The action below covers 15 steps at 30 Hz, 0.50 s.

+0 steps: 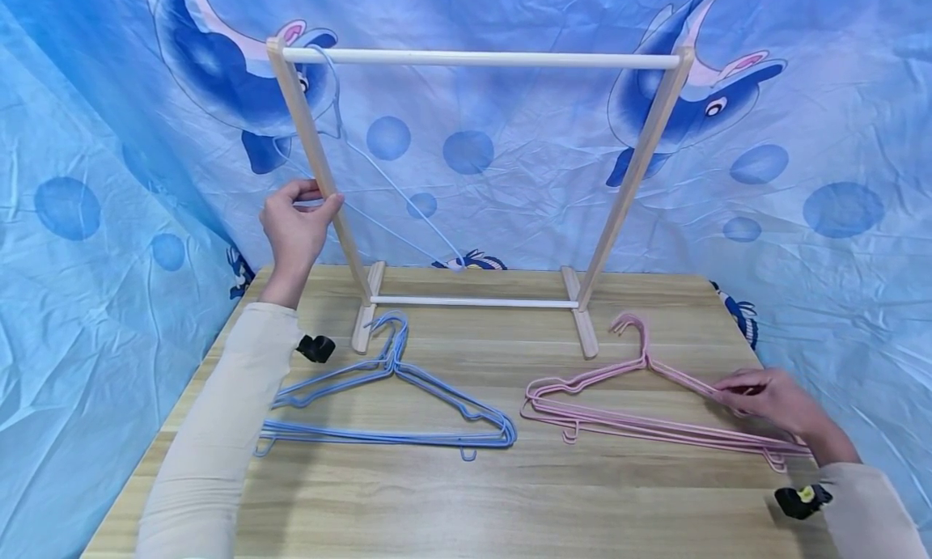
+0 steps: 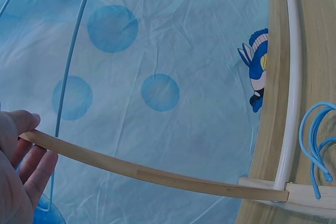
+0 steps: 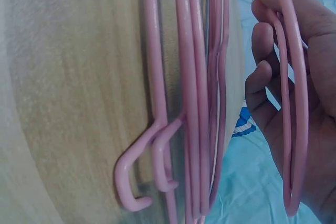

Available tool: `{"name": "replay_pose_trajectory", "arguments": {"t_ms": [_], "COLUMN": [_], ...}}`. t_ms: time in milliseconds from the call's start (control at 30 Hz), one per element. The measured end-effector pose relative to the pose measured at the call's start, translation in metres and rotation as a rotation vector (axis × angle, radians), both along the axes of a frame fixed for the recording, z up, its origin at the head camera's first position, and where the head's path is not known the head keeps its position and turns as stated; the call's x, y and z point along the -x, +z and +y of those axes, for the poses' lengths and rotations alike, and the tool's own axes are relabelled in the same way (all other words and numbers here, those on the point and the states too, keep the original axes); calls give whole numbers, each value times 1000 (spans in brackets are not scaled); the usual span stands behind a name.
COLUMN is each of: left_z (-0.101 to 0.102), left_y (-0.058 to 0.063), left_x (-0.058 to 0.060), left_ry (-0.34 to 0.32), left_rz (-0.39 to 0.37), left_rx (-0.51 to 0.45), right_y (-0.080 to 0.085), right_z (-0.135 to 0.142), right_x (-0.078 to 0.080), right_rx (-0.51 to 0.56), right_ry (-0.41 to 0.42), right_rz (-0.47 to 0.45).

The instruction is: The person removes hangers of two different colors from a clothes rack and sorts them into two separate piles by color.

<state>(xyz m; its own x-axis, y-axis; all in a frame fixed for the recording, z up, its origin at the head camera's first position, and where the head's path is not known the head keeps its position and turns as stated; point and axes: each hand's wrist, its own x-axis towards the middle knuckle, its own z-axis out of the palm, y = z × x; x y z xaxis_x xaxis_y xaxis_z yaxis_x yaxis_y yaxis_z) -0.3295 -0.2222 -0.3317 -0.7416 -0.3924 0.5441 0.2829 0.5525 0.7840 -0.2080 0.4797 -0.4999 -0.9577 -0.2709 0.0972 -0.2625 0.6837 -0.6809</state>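
Observation:
My left hand point(image 1: 294, 223) pinches the left wooden post point(image 1: 300, 114) of a hanger rack between thumb and fingers, about midway up. From the left end of the rack's white top bar point(image 1: 480, 58) hangs one light blue clothes hanger point(image 1: 339, 122), turned at an angle and partly behind the post. On the table's right side, my right hand point(image 1: 779, 401) pinches the sloping shoulder of a pink hanger point(image 3: 298, 77) at the right end of a stack of pink hangers point(image 1: 645, 349). In the right wrist view the held hanger stands apart from the others.
Several blue hangers point(image 1: 396, 357) lie stacked in front of the rack's left foot, partly behind my left forearm. A lower white bar point(image 1: 473, 302) joins the rack's posts near the wooden table point(image 1: 451, 510). Blue cloth point(image 1: 808, 300) with printed figures surrounds the table's back and sides.

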Motion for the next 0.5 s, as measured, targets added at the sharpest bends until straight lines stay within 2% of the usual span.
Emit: {"name": "replay_pose_trajectory", "arguments": {"t_ms": [333,500], "left_z": [0,0], "left_y": [0,1], "left_x": [0,0], "left_ry": [6,3], "left_rz": [-12,-14], "left_rx": [0,-6], "right_y": [-11,-19], "right_z": [1,2], "right_x": [3,4], "right_rx": [-18,-50], "right_ry": [35,-9], "right_rz": [80,85]}}
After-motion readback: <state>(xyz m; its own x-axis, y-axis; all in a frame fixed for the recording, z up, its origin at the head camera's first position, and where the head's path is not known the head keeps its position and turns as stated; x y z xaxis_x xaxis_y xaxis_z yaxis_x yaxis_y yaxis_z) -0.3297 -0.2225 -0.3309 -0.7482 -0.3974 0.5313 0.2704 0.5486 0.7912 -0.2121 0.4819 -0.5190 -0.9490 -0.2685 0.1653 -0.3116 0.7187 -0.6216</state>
